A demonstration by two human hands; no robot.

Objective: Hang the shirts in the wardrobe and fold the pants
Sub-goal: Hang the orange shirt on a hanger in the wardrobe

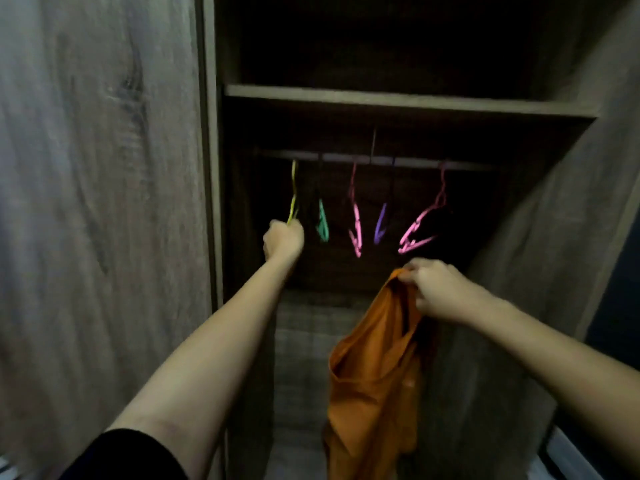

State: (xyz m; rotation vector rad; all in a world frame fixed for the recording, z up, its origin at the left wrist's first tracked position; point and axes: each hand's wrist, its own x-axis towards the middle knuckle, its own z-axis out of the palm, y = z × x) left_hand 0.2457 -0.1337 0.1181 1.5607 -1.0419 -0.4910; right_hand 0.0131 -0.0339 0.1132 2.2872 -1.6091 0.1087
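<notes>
My left hand (284,239) is clenched on the yellow hanger (293,195), hooked at the rod's (374,160) nine-o'clock end. My right hand (434,289) pinches the orange shirt (374,375), which dangles at five o'clock below the pink hangers (415,233).

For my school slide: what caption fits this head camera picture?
Left hand grips the yellow hanger on the wardrobe rail; right hand holds an orange shirt.

No text, label, brand or number can be read anywhere in view.
</notes>
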